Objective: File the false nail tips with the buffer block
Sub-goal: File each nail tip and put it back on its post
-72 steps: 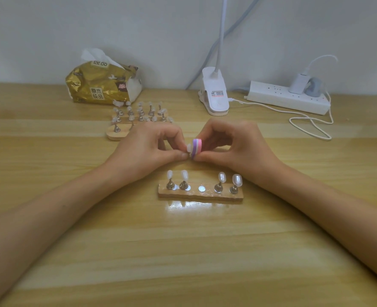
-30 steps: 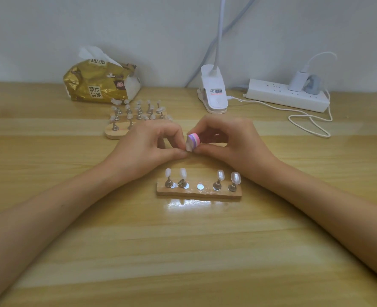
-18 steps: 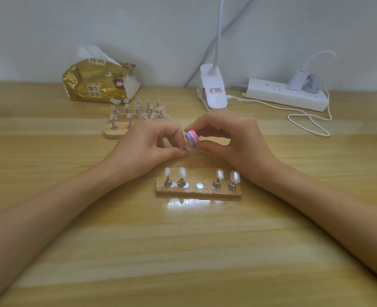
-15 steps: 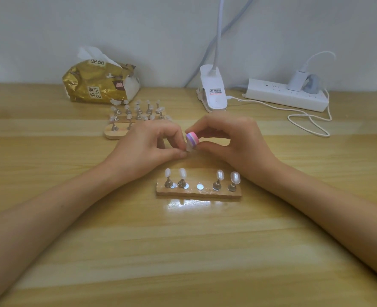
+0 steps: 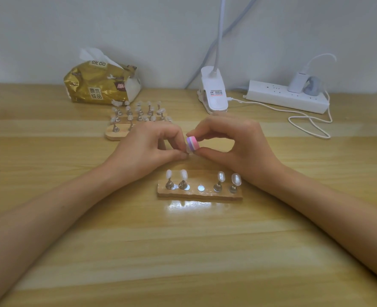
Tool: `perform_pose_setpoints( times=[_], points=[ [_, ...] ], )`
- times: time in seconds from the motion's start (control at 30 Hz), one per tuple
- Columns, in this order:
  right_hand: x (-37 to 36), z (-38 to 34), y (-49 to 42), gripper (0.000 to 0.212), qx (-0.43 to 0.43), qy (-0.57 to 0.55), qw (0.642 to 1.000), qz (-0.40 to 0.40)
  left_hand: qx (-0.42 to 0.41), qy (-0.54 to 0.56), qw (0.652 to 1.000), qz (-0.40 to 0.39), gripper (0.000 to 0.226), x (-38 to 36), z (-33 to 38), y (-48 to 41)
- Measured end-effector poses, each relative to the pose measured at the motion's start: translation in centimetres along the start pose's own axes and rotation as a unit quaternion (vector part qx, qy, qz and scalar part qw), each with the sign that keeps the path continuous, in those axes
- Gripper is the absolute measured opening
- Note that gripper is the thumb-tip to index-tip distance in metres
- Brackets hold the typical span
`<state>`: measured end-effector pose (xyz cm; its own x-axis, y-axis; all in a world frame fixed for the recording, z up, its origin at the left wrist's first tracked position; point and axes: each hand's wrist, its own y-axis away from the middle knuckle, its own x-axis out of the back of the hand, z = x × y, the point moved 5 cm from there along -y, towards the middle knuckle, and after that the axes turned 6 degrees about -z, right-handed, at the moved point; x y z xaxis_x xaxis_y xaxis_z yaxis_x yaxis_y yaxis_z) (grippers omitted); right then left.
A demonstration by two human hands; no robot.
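While left hand [image 5: 147,149] pinches tip [image 5: 189,150], right hand [image 5: 238,147] grips block [image 5: 192,143].

A pale wooden table [image 5: 183,251] met a plain grey-white wall [image 5: 50,29]. At the back left lay a crumpled gold tissue pack [image 5: 99,87] with 1 white tissue [image 5: 92,54] sticking out of its top. Right of centre a white clip lamp [image 5: 214,94] sat on the table, its slim neck [image 5: 220,29] rising out of view. Further right a white power strip [image 5: 278,97] lay along the wall with 2 plugs in it, 1 white [image 5: 297,82] and 1 grey [image 5: 312,86]. A white cable [image 5: 309,120] looped on the table in front of the strip.
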<state>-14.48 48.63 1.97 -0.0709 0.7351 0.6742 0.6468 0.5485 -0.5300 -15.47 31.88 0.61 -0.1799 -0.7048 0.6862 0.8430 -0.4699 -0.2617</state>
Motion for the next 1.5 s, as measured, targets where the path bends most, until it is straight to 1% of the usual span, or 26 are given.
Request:
perform_pose_setpoints(
  times=[0.13,0.23,0.37,0.47,0.57,0.67,0.8,0.9,1.0,1.1,1.13,1.23,1.37,1.5],
  points=[
    [-0.04,0.51,-0.02,0.009,-0.035,-0.021,0.999,-0.022,0.004,0.003,1.0,0.0,0.02,0.03,-0.14,-0.05],
    [-0.15,0.19,-0.06,0.01,-0.006,-0.011,1.0,-0.019,0.006,-0.002,1.0,-0.002,0.016,0.01,-0.15,-0.02],
    [-0.34,0.62,-0.21,0.02,-0.041,-0.016,0.998,-0.049,0.005,0.009,1.0,-0.001,0.02,0.03,-0.06,0.03],
    [-0.12,0.21,-0.09,0.018,-0.009,-0.008,0.999,-0.034,0.009,0.008,1.0,-0.001,0.021,0.02,-0.03,0.04],
    [-0.05,0.19,-0.14,0.016,-0.011,-0.006,1.0,-0.021,0.007,0.012,1.0,0.001,0.023,0.04,0.06,0.04],
    [0.0,-0.18,-0.04,0.012,0.031,0.03,0.999,-0.001,0.006,0.011,1.0,-0.002,0.025,-0.01,0.21,0.05],
    [-0.04,0.64,-0.1,0.013,-0.019,0.0,1.0,-0.015,0.008,0.014,1.0,-0.003,0.023,0.06,0.09,0.04],
    [0.0,0.29,0.01,0.012,0.005,-0.007,1.0,-0.01,0.008,0.007,1.0,-0.003,0.018,0.0,0.11,0.11],
    [0.02,0.31,-0.08,0.01,-0.012,-0.007,1.0,-0.014,0.007,0.005,1.0,-0.001,0.017,0.05,0.05,0.11],
    [0.0,-0.36,0.02,0.007,0.031,0.019,0.999,0.0,0.001,0.007,1.0,0.001,0.02,0.06,0.16,0.14],
    [-0.08,-0.3,0.0,0.007,0.027,0.019,0.999,-0.002,0.001,0.007,1.0,0.003,0.019,0.07,0.15,0.14],
    [-0.04,0.51,-0.04,0.008,-0.032,-0.012,0.999,-0.023,0.007,0.009,1.0,0.004,0.016,0.06,0.05,0.09],
    [0.21,0.01,0.15,0.013,-0.012,-0.029,0.999,-0.021,0.007,0.009,1.0,0.002,0.018,0.06,0.06,0.14],
    [0.15,0.32,0.08,0.013,-0.044,-0.03,0.998,-0.028,0.01,0.002,1.0,0.008,0.019,0.06,0.14,0.13]
  ],
)
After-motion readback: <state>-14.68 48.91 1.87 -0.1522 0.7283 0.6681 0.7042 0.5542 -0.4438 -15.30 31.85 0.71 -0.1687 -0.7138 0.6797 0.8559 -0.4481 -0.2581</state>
